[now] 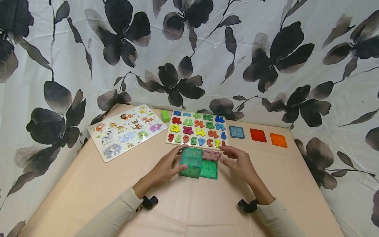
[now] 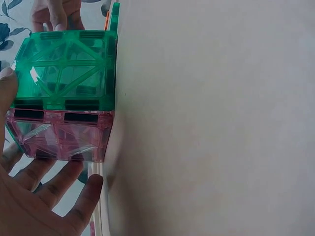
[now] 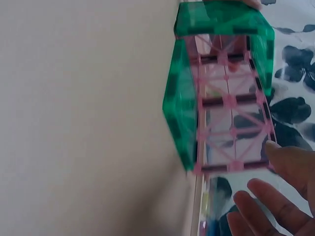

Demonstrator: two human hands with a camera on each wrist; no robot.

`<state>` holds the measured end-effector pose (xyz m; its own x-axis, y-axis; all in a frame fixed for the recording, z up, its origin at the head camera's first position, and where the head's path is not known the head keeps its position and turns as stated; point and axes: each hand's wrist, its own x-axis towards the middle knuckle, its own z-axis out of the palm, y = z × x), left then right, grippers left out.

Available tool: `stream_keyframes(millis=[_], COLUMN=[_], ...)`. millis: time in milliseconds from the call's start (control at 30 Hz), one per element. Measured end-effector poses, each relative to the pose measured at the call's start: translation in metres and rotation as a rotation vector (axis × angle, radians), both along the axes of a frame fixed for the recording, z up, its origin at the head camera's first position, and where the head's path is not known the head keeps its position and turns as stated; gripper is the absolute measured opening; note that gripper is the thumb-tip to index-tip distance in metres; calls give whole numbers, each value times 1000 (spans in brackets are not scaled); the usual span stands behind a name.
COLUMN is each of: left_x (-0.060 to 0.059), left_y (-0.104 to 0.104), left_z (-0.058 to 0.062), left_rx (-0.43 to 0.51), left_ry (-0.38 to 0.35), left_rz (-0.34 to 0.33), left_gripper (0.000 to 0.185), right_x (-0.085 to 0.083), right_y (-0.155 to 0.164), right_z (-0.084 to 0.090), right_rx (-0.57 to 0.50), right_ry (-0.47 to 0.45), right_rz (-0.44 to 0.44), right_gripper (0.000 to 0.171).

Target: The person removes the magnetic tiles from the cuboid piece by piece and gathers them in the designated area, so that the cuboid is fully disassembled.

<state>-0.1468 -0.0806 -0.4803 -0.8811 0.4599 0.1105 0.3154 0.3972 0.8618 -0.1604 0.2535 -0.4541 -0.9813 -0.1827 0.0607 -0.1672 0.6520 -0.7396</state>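
Observation:
A small box of see-through magnetic tiles (image 1: 191, 158) stands on the table in front of me, with green tiles on top and on the near side. A flat green tile (image 1: 209, 169) and a pink tile (image 1: 211, 154) adjoin it on the right. My left hand (image 1: 179, 158) grips the box, index finger along its far edge and thumb on the near side. The left wrist view shows the green tile (image 2: 64, 64) above a pink one (image 2: 59, 135). My right hand (image 1: 226, 155) lies relaxed, its fingertips at the pink tile (image 3: 231, 113).
Behind the hands lies a number puzzle board (image 1: 196, 130), and an animal puzzle board (image 1: 125, 130) lies to its left. A green block (image 1: 165, 116) sits between them. Blue (image 1: 237, 132), red (image 1: 258, 135) and orange (image 1: 278, 140) tiles lie in a row at the right. A flowered cloth hangs behind.

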Motion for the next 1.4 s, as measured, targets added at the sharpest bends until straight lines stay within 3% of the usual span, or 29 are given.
stream_keyframes(millis=[333,633,1100,1400], left_x=[2,1,1,1], left_y=[1,2,0,-1], left_z=[-1,-2,-2,-1], left_rx=[2,0,1,2], left_ry=[-35,21,20,13], left_rz=[4,0,4,7], left_gripper=[79,78,77,78], right_x=[-3,-5,-8,-12], right_y=[-21,-17,5,34], right_z=[0,-1,-5,0], right_rx=[60,44,-84,-156], right_ry=[74,67,31,20], right_rz=[25,14,-82,-207], right_gripper=[30,27,28,25])
